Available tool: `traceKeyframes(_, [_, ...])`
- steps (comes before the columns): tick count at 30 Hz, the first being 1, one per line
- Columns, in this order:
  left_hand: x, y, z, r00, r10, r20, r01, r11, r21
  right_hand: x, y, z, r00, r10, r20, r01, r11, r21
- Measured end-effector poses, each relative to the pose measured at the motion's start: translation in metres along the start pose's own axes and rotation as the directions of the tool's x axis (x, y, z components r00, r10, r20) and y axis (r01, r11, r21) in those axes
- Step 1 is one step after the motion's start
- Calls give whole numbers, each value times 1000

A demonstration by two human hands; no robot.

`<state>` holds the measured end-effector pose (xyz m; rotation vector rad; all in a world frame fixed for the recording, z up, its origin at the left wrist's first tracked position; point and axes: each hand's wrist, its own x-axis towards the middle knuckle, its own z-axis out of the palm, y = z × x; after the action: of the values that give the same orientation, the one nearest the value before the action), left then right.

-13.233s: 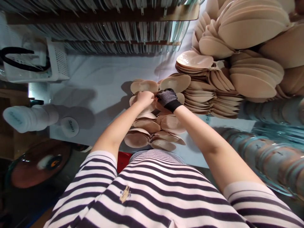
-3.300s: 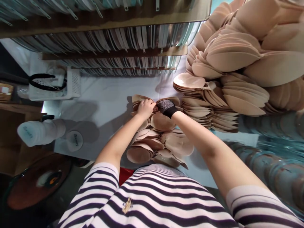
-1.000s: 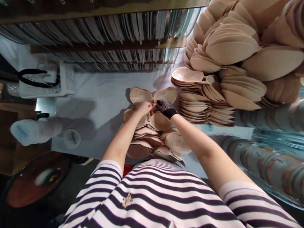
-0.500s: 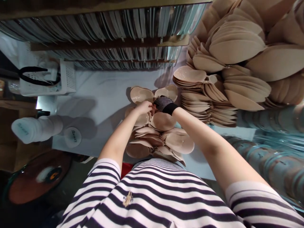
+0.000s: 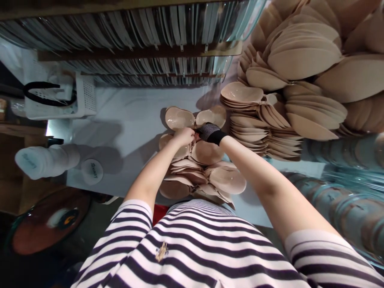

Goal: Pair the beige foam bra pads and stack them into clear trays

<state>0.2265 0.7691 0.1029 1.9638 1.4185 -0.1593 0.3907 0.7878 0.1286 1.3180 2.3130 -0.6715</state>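
While both hands meet over beige cup pile point(image 5: 207, 176) | L hand point(image 5: 183, 136) & gloved R hand point(image 5: 209, 132) pinch cup pair point(image 5: 195, 117) at centre, 12 o'clock | cup stacks point(image 5: 261, 128) at 3 o'clock

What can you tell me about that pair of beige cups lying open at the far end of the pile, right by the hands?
The pair of cups is two rounded beige shells joined at the middle, hollow sides up and glossy inside. It lies flat on the pale table, at the far end of a pile of similar pieces. The bare left hand and gloved right hand meet at its near edge, by the join.
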Motion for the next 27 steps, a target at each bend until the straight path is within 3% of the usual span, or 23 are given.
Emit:
traceKeyframes(3, [0,-2,5,999,-19,-30,16,995,-97,0,-2,7,997,75,-36,-72,995,72])
traceKeyframes(10, [-1,0,15,994,-88,-60,86,995,-48,-2,-9,35,951,272,-147,-239,949,207])
traceKeyframes(12, [-4,-1,13,996,-72,-48,70,997,-44,-3,-7,30,962,255,-91,-236,955,182])
traceKeyframes(15, [-5,-6,7,1000,6,1,-6,999,32,-5,-2,12,978,207,27,-207,978,11])
traceKeyframes(17, [-2,-10,1,997,75,24,-76,996,56,-5,0,0,985,171,-14,-171,981,-89])
traceKeyframes(19, [2,-14,-5,994,101,-41,-101,995,4,-1,2,-7,980,109,-164,-130,983,-127])
traceKeyframes(22, [10,-17,-10,961,44,-272,-61,997,-52,10,6,-10,934,-5,-356,-67,980,-189])
traceKeyframes(24, [17,-17,-12,920,52,-389,-46,999,24,20,9,-10,926,-33,-376,-68,966,-251])
traceKeyframes(27, [27,-16,-11,912,136,-387,-67,980,188,29,11,-10,948,4,-319,-117,934,-336])
